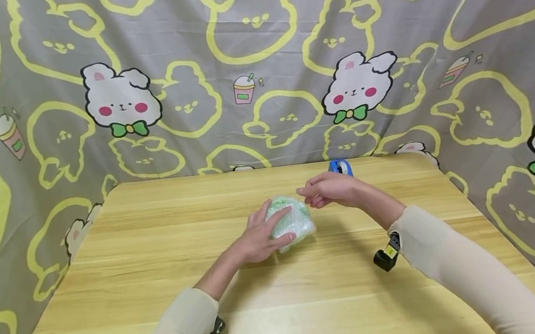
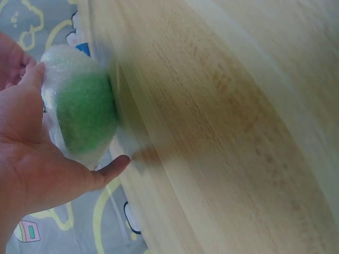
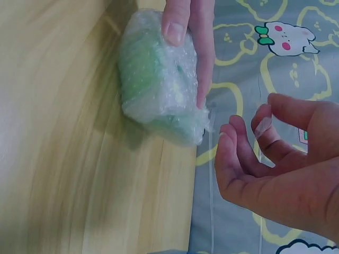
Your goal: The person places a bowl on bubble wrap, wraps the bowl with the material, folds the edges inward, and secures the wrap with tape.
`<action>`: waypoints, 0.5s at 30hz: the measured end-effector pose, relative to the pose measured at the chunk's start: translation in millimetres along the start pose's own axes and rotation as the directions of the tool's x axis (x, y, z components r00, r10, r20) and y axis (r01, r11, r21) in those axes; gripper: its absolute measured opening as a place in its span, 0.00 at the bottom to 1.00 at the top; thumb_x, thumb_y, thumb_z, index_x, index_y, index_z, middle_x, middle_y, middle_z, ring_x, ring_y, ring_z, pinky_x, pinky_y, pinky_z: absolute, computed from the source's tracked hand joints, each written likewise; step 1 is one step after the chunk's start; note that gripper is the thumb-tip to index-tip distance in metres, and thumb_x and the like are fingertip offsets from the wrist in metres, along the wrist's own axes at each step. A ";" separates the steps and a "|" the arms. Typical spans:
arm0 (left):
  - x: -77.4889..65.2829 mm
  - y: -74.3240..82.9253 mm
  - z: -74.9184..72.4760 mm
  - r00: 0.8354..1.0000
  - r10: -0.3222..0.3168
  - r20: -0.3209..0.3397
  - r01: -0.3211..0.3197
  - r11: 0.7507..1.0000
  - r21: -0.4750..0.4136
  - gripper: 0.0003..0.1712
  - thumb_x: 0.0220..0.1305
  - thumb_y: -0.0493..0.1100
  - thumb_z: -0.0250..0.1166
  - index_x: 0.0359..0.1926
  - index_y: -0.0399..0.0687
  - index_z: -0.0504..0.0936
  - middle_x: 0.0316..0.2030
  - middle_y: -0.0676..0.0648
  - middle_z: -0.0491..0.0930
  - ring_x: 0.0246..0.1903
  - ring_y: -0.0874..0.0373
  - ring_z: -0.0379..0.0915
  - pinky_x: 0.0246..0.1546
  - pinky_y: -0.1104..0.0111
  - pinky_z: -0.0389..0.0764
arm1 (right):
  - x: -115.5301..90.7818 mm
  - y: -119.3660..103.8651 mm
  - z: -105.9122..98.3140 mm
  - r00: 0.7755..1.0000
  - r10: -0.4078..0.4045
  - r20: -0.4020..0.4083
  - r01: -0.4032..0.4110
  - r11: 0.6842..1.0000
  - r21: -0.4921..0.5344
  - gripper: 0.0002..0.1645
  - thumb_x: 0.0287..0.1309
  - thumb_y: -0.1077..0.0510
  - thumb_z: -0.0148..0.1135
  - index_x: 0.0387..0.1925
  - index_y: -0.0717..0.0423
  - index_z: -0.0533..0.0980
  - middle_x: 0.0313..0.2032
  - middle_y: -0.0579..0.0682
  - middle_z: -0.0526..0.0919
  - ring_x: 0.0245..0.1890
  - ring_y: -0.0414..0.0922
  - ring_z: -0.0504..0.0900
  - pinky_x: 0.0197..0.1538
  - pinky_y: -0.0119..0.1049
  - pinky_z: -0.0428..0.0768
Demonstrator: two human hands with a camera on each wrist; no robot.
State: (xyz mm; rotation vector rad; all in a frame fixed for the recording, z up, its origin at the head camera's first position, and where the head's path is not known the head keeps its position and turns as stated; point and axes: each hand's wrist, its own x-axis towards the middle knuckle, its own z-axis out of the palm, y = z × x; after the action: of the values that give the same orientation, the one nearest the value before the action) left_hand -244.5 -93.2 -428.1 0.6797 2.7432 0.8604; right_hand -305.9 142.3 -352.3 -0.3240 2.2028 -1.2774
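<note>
A bundle in bubble wrap (image 1: 300, 222), green inside, sits on the wooden table. The left hand (image 1: 256, 239) rests on it with its fingers spread and nearly straight; in the left wrist view its thumb sticks out past the wrap. What the green thing is, the wrap hides. Just right of the bundle and apart from it, the right hand (image 1: 328, 188) pinches a small strip of clear tape (image 3: 263, 126) between thumb and forefinger, its other fingers curled. Behind the right hand, at the table's far edge, stands a blue tape dispenser (image 1: 332, 166), partly covered by it.
The wooden table (image 1: 156, 249) reaches back to a grey curtain (image 1: 190, 42) with yellow outlines and white rabbit heads. That curtain also hangs at both sides. A small black camera (image 1: 386, 258) is strapped at the right wrist, another (image 1: 216, 329) at the left.
</note>
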 end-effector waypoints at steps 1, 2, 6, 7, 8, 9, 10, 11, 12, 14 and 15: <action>0.0 -0.4 0.1 1.000 0.001 0.002 -0.001 1.000 -0.001 0.39 0.73 0.62 0.57 0.79 0.64 0.57 0.81 0.38 0.35 0.76 0.32 0.41 0.69 0.34 0.58 | 1.5 -1.1 1.4 1.000 -0.003 0.006 0.003 1.000 -0.008 0.18 0.72 0.50 0.58 0.36 0.62 0.76 0.35 0.50 0.78 0.37 0.44 0.77 0.44 0.32 0.80; 0.0 -0.7 0.5 1.000 0.002 0.001 -0.002 1.000 -0.003 0.39 0.73 0.62 0.57 0.79 0.64 0.56 0.81 0.38 0.35 0.76 0.32 0.42 0.69 0.34 0.58 | 2.5 -2.5 3.0 1.000 -0.005 0.012 0.005 1.000 -0.018 0.18 0.72 0.50 0.58 0.35 0.62 0.76 0.35 0.50 0.78 0.37 0.44 0.77 0.44 0.32 0.80; -0.4 -0.9 0.7 1.000 0.005 -0.004 -0.005 1.000 -0.019 0.43 0.72 0.63 0.57 0.81 0.60 0.52 0.81 0.37 0.36 0.75 0.33 0.43 0.69 0.34 0.59 | 6.8 -5.4 9.7 0.999 -0.017 0.032 0.019 0.998 -0.062 0.16 0.71 0.52 0.60 0.33 0.61 0.75 0.33 0.48 0.76 0.37 0.44 0.75 0.43 0.32 0.79; -0.3 -1.0 0.8 1.000 0.003 -0.003 -0.003 1.000 -0.021 0.44 0.72 0.63 0.57 0.81 0.59 0.51 0.81 0.37 0.36 0.75 0.33 0.44 0.69 0.35 0.59 | 8.1 -5.8 11.1 0.999 -0.019 0.033 0.021 0.997 -0.072 0.15 0.70 0.52 0.60 0.33 0.61 0.75 0.32 0.48 0.75 0.36 0.44 0.74 0.42 0.32 0.78; -0.3 -0.9 0.6 1.000 0.004 -0.007 -0.004 1.000 -0.026 0.45 0.72 0.62 0.58 0.81 0.58 0.50 0.81 0.36 0.37 0.75 0.33 0.44 0.69 0.35 0.59 | 9.3 -6.1 12.4 0.999 -0.021 0.036 0.024 0.996 -0.084 0.15 0.70 0.53 0.60 0.31 0.60 0.75 0.30 0.48 0.74 0.35 0.44 0.73 0.42 0.32 0.77; -0.6 -0.4 -0.1 1.000 0.004 -0.009 -0.004 0.999 -0.034 0.46 0.72 0.62 0.58 0.81 0.56 0.49 0.81 0.36 0.37 0.74 0.33 0.45 0.69 0.35 0.59 | 10.6 -6.4 13.6 0.999 -0.022 0.038 0.026 0.995 -0.095 0.14 0.69 0.53 0.61 0.31 0.59 0.75 0.29 0.47 0.73 0.35 0.44 0.73 0.41 0.33 0.76; -0.5 -0.1 -0.6 1.000 0.006 -0.014 -0.006 0.999 -0.040 0.47 0.72 0.62 0.59 0.81 0.55 0.49 0.81 0.36 0.38 0.74 0.33 0.45 0.69 0.36 0.59 | 12.0 -6.5 14.4 0.999 -0.024 0.042 0.029 0.994 -0.104 0.14 0.69 0.54 0.61 0.29 0.58 0.74 0.28 0.47 0.73 0.34 0.44 0.72 0.40 0.33 0.75; -0.1 -0.3 -0.6 1.000 0.005 -0.012 -0.005 0.999 -0.039 0.47 0.72 0.61 0.59 0.81 0.54 0.47 0.81 0.36 0.37 0.74 0.34 0.45 0.69 0.37 0.59 | 13.3 -6.8 15.1 0.999 -0.025 0.045 0.030 0.993 -0.115 0.15 0.69 0.54 0.61 0.28 0.57 0.74 0.27 0.47 0.72 0.32 0.44 0.71 0.39 0.33 0.74; 0.0 0.0 -1.1 1.000 0.006 -0.013 -0.006 0.999 -0.046 0.48 0.72 0.61 0.60 0.81 0.52 0.46 0.81 0.36 0.38 0.74 0.34 0.45 0.70 0.37 0.59 | 14.5 -7.2 15.6 0.998 -0.025 0.050 0.031 0.992 -0.126 0.15 0.68 0.54 0.61 0.27 0.57 0.73 0.26 0.47 0.71 0.31 0.44 0.70 0.39 0.34 0.73; 0.3 -0.1 -1.1 1.000 0.006 -0.017 -0.007 0.999 -0.054 0.50 0.71 0.60 0.60 0.82 0.49 0.44 0.81 0.36 0.38 0.75 0.35 0.45 0.71 0.39 0.58 | 17.2 -8.3 16.6 0.998 -0.019 0.055 0.027 0.990 -0.142 0.16 0.68 0.54 0.62 0.25 0.56 0.72 0.24 0.47 0.70 0.29 0.44 0.69 0.38 0.34 0.70; 0.4 -0.1 -1.4 1.000 0.006 -0.017 -0.007 0.998 -0.058 0.51 0.71 0.60 0.61 0.81 0.48 0.43 0.81 0.36 0.38 0.75 0.35 0.44 0.71 0.40 0.57 | 18.3 -9.1 17.0 0.998 -0.015 0.055 0.023 0.988 -0.152 0.16 0.68 0.54 0.62 0.24 0.55 0.72 0.24 0.46 0.70 0.28 0.44 0.68 0.37 0.34 0.69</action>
State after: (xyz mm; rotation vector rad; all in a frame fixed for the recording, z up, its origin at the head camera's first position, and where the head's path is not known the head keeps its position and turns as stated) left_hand -245.3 -93.8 -427.0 0.6739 2.7202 0.9480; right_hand -311.5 116.9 -357.5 -0.4340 2.2615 -1.0991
